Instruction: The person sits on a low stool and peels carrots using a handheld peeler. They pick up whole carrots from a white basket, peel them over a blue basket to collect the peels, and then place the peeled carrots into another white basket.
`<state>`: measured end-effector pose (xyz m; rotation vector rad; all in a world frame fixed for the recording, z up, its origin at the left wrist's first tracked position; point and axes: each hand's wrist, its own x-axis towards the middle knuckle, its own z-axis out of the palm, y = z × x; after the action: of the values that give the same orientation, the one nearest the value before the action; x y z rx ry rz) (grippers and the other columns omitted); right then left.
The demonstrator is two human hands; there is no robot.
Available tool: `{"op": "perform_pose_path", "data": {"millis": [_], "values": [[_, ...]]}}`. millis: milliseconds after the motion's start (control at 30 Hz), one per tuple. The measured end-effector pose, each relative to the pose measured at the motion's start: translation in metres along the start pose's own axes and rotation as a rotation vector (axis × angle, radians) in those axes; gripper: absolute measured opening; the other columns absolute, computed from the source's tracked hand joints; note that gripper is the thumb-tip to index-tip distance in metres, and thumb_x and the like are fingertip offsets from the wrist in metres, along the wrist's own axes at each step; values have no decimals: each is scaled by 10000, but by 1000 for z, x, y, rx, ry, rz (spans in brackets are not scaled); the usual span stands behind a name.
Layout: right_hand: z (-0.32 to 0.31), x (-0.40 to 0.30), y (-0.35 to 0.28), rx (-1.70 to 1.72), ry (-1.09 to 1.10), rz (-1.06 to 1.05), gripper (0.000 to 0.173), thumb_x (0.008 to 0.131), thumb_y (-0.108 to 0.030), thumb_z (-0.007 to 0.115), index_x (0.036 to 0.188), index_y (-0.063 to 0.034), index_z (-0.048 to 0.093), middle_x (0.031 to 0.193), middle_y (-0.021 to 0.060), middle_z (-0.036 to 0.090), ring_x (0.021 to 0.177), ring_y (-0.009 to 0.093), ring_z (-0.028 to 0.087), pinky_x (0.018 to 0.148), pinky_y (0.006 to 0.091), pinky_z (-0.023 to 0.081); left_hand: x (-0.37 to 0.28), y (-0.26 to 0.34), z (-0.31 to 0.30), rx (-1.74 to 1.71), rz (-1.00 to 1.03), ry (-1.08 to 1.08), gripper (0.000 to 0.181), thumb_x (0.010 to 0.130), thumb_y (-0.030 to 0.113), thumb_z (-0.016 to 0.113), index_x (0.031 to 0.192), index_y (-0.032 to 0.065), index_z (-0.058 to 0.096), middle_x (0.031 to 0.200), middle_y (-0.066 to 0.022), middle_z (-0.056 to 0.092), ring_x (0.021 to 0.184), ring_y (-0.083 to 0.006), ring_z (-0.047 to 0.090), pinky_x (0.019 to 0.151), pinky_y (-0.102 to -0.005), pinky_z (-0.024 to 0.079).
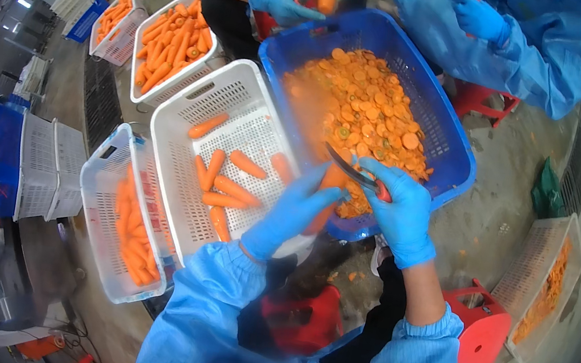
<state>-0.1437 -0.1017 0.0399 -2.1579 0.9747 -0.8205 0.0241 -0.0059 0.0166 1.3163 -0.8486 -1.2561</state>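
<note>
My left hand [295, 210], in a blue glove, is closed around a large carrot [330, 187] over the near edge of a blue plastic basket [456, 168]. My right hand [397, 213], gloved too, grips the red handle of a knife with a curved blade [348, 166]. The blade lies close to the carrot's upper end; whether they touch is unclear. Carrot slices and end pieces [375, 115] fill much of the blue basket. To its left, a white perforated basket [163, 136] holds several whole carrots [233, 189]. A haze blurs part of the view.
Two co-workers' gloved hands [287, 5] [477, 18] hold carrots beyond the blue basket. More white baskets of carrots [139, 49] [94, 187] stand at left. Red stools [482, 325] and a white basket of orange scraps [572, 277] are at right. A floor drain grate [100, 99] runs at left.
</note>
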Motion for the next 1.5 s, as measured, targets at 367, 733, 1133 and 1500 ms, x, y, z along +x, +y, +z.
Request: {"op": "perform_pose_path", "data": {"millis": [367, 733, 1133, 1500], "values": [[1, 3, 9, -79, -62, 10, 457, 741, -54, 714, 1166, -223, 717, 832, 76, 677, 724, 261, 674, 639, 337, 537, 7, -9, -1, 280, 100, -43, 537, 913, 219, 656, 1381, 8, 498, 1208, -170, 646, 1124, -247, 622, 947, -371, 481], [12, 2, 12, -82, -106, 55, 388, 760, -49, 699, 1130, -164, 716, 919, 108, 703, 797, 293, 691, 686, 361, 549, 5, 11, 3, 419, 57, 26, 435, 895, 282, 739, 1175, -33, 634, 943, -88, 706, 877, -127, 661, 767, -289, 536], [8, 8, 42, -207, -239, 182, 253, 813, -136, 671, 1058, -138, 736, 875, 136, 704, 795, 342, 683, 701, 429, 541, -3, 8, 13, 333, 4, 39, 303, 904, 214, 716, 1073, -32, 663, 927, -100, 724, 779, -133, 685, 704, -281, 547], [-10, 19, 4, 737, -271, 489, 359, 851, -226, 775, 1154, -44, 709, 985, 74, 721, 781, 101, 656, 704, 276, 548, 7, 3, -6, 765, 414, 205, 491, 819, 236, 789, 1263, 86, 641, 986, -120, 683, 903, -261, 682, 785, -347, 548]]}}
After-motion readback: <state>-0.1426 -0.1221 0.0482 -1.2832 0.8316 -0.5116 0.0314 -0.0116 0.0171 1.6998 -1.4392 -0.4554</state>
